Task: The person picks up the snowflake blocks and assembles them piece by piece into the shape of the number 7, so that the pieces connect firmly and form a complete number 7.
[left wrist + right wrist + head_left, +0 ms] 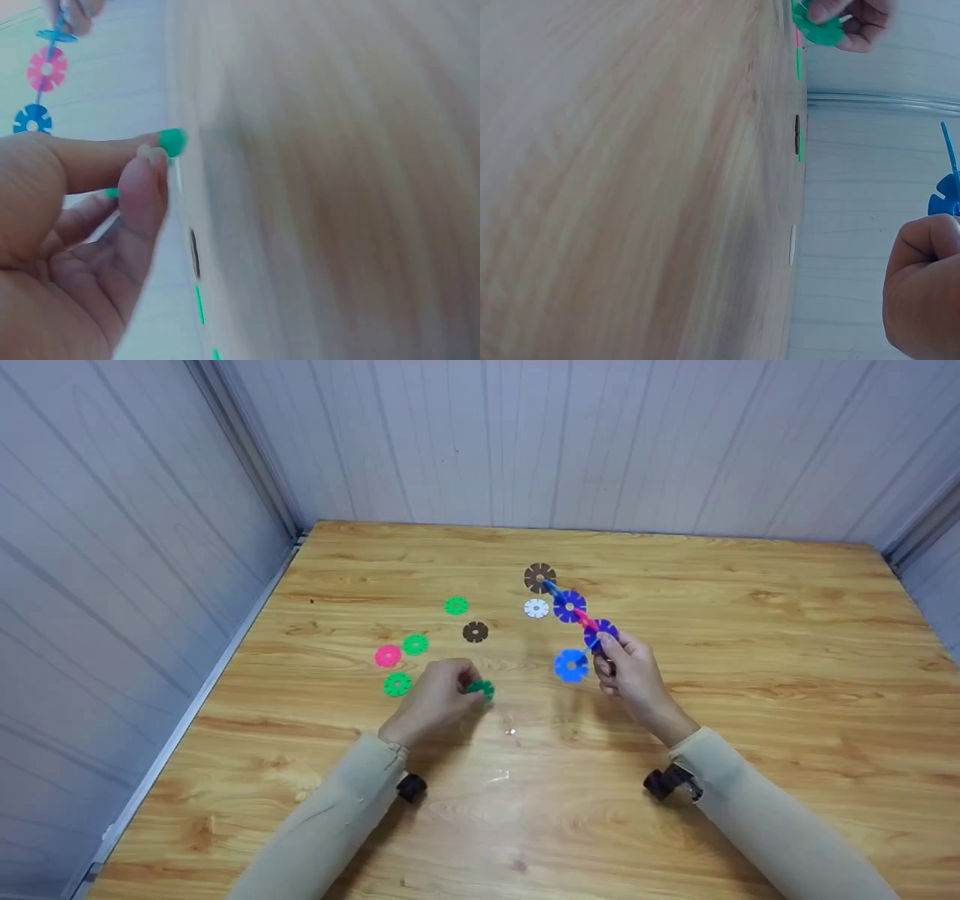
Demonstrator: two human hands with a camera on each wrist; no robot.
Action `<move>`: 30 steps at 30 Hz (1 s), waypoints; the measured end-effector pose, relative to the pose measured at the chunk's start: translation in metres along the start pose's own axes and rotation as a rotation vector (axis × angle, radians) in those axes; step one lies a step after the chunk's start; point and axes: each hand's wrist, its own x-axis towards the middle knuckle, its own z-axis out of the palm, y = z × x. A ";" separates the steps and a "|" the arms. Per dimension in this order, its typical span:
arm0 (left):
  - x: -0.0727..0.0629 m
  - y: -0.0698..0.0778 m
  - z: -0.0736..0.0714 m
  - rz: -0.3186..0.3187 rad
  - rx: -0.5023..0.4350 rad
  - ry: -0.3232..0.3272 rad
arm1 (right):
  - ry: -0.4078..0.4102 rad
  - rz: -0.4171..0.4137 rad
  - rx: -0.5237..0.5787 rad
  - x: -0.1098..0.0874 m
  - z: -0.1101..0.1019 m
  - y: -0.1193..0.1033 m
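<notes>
In the head view my left hand [437, 699] pinches a green notched disc [484, 689] between thumb and fingers, just over the table. The left wrist view shows the disc's green edge [172, 141] beyond the fingertips. My right hand [637, 679] grips a chain of slotted discs by its near end, at a purple-blue disc [601, 634]. Up the chain come a pink disc [585, 619] seen edge-on, another purple-blue disc [570, 606] and a blue one on edge. A brown disc [540, 577] appears joined at the far tip. A bright blue disc [571, 666] hangs off the near end.
Loose on the wooden table [712, 810] lie a white disc [536, 608], a brown disc [475, 631], a pink disc [388, 655] and several green discs [456, 605]. Panelled walls [480, 450] stand behind the table and at its left.
</notes>
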 end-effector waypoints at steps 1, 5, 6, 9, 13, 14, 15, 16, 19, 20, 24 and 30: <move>0.001 0.003 0.002 0.020 -0.046 0.006 | 0.002 -0.003 -0.004 0.000 0.000 0.000; 0.006 0.015 0.013 0.112 -0.243 0.016 | 0.013 -0.003 -0.012 0.001 0.001 0.000; 0.006 0.018 0.015 0.137 -0.277 0.022 | 0.018 -0.001 -0.011 0.001 0.002 -0.001; 0.008 0.025 0.022 0.215 -0.322 0.054 | 0.030 0.004 -0.008 0.002 0.003 -0.002; 0.010 0.032 0.029 0.293 -0.281 0.108 | 0.046 0.005 0.006 0.001 0.003 -0.001; 0.010 0.034 0.031 0.307 -0.271 0.121 | 0.049 0.005 0.009 0.001 0.004 -0.001; 0.011 0.035 0.032 0.317 -0.260 0.134 | 0.050 0.004 0.015 0.001 0.004 -0.001; 0.012 0.036 0.033 0.327 -0.255 0.147 | 0.049 0.002 0.019 0.001 0.004 -0.001; 0.013 0.038 0.035 0.359 -0.256 0.186 | 0.044 -0.003 0.037 0.001 0.004 -0.001; 0.014 0.039 0.036 0.376 -0.256 0.200 | 0.043 -0.003 0.041 0.002 0.004 -0.002; 0.015 0.040 0.040 0.435 -0.235 0.249 | 0.056 0.000 0.051 0.001 0.005 -0.002; 0.017 0.044 0.044 0.492 -0.163 0.327 | 0.066 0.002 0.062 0.001 0.007 -0.004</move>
